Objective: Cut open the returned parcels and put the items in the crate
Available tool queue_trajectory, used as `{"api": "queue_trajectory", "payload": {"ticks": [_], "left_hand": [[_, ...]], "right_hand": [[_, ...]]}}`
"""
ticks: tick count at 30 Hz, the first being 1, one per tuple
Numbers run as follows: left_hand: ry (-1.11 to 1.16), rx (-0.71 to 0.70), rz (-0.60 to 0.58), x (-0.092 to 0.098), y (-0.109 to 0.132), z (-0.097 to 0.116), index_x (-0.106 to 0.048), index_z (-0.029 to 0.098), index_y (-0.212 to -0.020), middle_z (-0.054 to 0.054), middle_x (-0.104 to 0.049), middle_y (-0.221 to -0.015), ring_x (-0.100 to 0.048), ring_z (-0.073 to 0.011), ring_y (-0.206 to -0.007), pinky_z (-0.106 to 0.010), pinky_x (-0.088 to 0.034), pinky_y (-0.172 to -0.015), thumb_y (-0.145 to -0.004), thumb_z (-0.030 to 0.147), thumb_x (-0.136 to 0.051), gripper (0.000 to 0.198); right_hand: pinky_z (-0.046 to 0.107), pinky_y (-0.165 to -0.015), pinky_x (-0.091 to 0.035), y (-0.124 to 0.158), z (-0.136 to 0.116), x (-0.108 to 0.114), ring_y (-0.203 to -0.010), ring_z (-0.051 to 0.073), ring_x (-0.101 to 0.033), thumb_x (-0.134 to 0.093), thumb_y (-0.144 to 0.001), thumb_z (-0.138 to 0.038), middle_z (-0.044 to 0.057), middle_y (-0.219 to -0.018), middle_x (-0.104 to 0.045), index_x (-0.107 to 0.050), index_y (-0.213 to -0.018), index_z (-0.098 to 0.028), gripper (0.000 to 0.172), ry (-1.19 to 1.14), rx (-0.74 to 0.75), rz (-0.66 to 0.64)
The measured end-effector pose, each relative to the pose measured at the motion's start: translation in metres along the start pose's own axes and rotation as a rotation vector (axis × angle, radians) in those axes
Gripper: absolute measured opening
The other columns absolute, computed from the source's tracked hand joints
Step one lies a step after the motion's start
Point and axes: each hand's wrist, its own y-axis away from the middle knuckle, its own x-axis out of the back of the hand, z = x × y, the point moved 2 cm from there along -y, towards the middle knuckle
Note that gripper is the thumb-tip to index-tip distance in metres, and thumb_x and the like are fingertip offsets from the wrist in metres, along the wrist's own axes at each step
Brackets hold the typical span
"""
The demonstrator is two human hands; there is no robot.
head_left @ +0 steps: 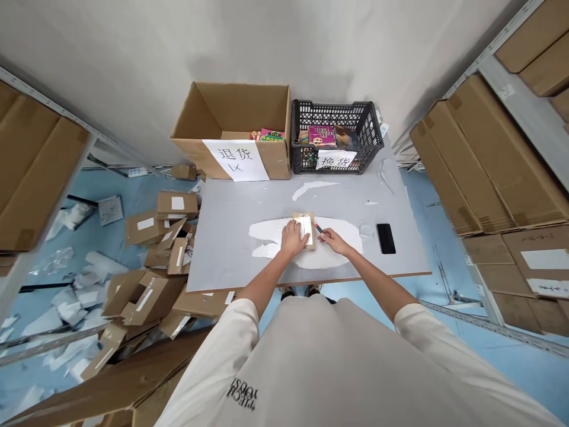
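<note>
A small cardboard box [310, 242] with a white label on top lies near the front of the table. My left hand [292, 237] grips it from the left, thumb and fingers pressing on its top. My right hand [333, 240] is closed round a slim red-and-black utility knife [318, 228]. The knife's front end points up and left, at the box's right edge; its blade is too small to make out. Under the box and both hands is a worn white patch [351, 236] of the grey table surface.
A large open carton [186, 145] and a black plastic crate [302, 160], both with booklets inside, stand at the table's back. A phone [386, 238] lies at the right. Opened boxes [146, 290] pile up on the left floor; shelves with cartons [493, 154] flank the table [222, 237].
</note>
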Motion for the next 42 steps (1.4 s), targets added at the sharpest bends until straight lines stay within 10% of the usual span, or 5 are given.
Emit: {"api": "queue_trajectory", "payload": {"ticks": [5, 12, 20, 29, 42], "left_hand": [[-0.09, 0.117, -0.028, -0.008, -0.001, 0.034, -0.048, 0.016, -0.162, -0.027, -0.045, -0.171, -0.049, -0.046, -0.148, -0.06, -0.042, -0.12, -0.096, 0.063, -0.074, 0.085], [-0.204, -0.103, -0.242, -0.006, 0.004, 0.021, -0.036, 0.019, -0.169, -0.025, -0.04, -0.175, -0.042, -0.0408, -0.158, -0.056, -0.038, -0.124, -0.08, 0.014, -0.076, 0.097], [-0.154, -0.249, -0.24, 0.004, 0.007, 0.005, -0.055, 0.023, -0.149, -0.018, -0.051, -0.162, -0.046, -0.0358, -0.154, -0.052, -0.036, -0.128, -0.093, 0.025, -0.078, 0.061], [-0.135, -0.165, -0.166, -0.015, 0.003, 0.016, -0.06, 0.022, -0.136, -0.017, -0.059, -0.147, -0.048, -0.0373, -0.148, -0.052, -0.035, -0.126, -0.095, 0.023, -0.079, 0.046], [-0.128, -0.224, -0.173, -0.015, 0.003, 0.006, -0.061, 0.024, -0.134, -0.014, -0.061, -0.143, -0.051, -0.0365, -0.144, -0.051, -0.042, -0.124, -0.091, 0.023, -0.081, 0.047]], "right_hand": [[0.041, -0.097, -0.06, 0.004, -0.003, 0.031, -0.108, 0.025, -0.076, -0.067, -0.098, -0.062, 0.013, -0.126, -0.078, -0.058, -0.111, -0.026, 0.04, 0.052, -0.027, 0.148], [0.038, -0.093, -0.061, 0.002, -0.007, 0.033, -0.112, 0.026, -0.073, -0.067, -0.096, -0.06, 0.009, -0.117, -0.078, -0.061, -0.109, -0.025, 0.038, 0.069, -0.062, 0.258], [0.029, -0.084, -0.063, 0.016, -0.011, -0.002, -0.107, 0.022, -0.08, -0.067, -0.106, -0.051, 0.01, -0.115, -0.083, -0.063, -0.103, -0.026, 0.026, -0.141, -0.109, 0.061], [0.02, -0.051, -0.049, 0.021, -0.01, 0.06, -0.059, 0.012, -0.068, -0.067, -0.11, -0.049, 0.003, -0.083, -0.077, -0.07, -0.1, -0.022, 0.029, 0.193, -0.14, 0.009], [0.029, -0.08, -0.051, -0.038, -0.031, 0.088, -0.092, 0.023, -0.073, -0.07, -0.104, -0.045, 0.004, -0.104, -0.084, -0.084, -0.117, -0.028, 0.025, 0.81, 0.235, -0.291]]}}
